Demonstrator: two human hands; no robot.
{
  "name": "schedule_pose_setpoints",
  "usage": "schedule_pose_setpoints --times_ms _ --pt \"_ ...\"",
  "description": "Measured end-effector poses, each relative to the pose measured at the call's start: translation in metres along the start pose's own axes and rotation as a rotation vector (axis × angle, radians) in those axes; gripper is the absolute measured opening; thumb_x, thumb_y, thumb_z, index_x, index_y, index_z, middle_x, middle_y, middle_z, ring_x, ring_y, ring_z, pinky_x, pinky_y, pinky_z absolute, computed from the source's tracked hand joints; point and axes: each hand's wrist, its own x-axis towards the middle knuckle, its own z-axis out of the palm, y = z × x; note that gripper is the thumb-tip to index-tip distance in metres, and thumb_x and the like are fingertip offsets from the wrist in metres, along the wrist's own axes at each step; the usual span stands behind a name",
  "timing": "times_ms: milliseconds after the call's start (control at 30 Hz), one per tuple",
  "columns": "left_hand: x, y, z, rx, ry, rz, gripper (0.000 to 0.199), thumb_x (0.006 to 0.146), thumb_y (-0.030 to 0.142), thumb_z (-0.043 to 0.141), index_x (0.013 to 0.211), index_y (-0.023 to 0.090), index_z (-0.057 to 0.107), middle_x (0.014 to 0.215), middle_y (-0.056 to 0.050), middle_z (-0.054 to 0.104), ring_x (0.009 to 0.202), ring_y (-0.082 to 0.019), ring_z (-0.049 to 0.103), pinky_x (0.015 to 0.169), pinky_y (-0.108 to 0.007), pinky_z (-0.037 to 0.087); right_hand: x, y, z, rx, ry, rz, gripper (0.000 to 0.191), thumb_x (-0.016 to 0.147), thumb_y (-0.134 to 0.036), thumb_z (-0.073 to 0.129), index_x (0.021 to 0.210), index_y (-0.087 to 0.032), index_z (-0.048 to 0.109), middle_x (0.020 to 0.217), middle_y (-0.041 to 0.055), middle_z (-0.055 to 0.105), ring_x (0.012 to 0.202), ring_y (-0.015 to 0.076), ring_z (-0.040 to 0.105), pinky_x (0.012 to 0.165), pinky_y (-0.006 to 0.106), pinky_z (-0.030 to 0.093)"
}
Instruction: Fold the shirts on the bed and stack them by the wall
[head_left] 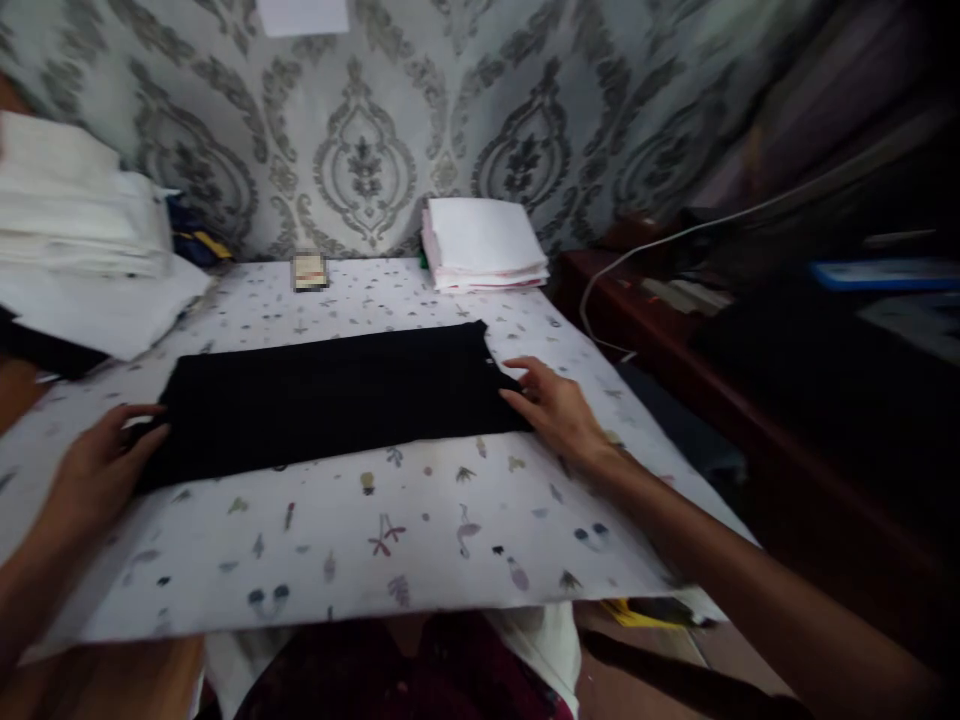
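Observation:
A long strip of folded black cloth [337, 400] lies flat across the patterned white tabletop cover [427, 560]. At its left end, the thumb and fingers of my left hand [97, 475] close around the cloth's edge. My right hand [561, 408] grips the opposite end near a notched corner, thumb on the near side and forefinger on the far side. Both forearms reach in from the lower sides of the head view. The fingers under the cloth's edges are partly hidden.
White fabric or paper stacks [82, 230] rise at the left. A white folded stack [487, 243] and a small blurred box [310, 270] sit near the wallpapered wall [360, 150]. A pale cable [675, 233] crosses the dark red wooden furniture [637, 310] at right.

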Motion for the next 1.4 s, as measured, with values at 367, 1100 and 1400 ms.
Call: schedule_pose_setpoints --times_ms 367,1100,1400 --pt "-0.008 0.012 -0.008 0.317 -0.076 0.033 0.045 0.092 0.050 0.044 0.127 0.023 0.053 0.089 -0.008 0.070 0.086 -0.030 0.067 0.074 -0.039 0.051 0.007 0.009 0.004 -0.281 0.033 -0.104 0.038 0.088 -0.054 0.052 0.108 -0.025 0.068 0.082 0.0055 0.068 0.056 0.0194 0.060 0.050 0.033 0.045" --pt "-0.025 0.013 0.024 0.410 -0.316 0.492 0.070 0.099 0.058 0.026 0.156 0.017 0.028 0.164 -0.010 0.026 0.153 -0.023 0.020 0.123 -0.049 0.021 0.020 -0.011 0.066 -0.581 -0.072 -0.549 0.059 0.102 -0.049 0.029 0.151 -0.019 0.042 0.153 0.0131 0.047 0.142 0.0261 0.043 0.113 0.050 0.039" --pt "-0.012 -0.023 0.048 0.310 -0.198 0.571 0.068 0.091 0.054 0.037 0.153 0.027 0.037 0.158 -0.009 0.040 0.148 -0.031 0.033 0.117 -0.058 0.031 0.014 -0.024 0.037 -0.196 -0.065 -0.278 0.046 0.101 -0.042 0.039 0.137 -0.021 0.057 0.150 0.0121 0.051 0.141 0.0246 0.044 0.115 0.049 0.037"
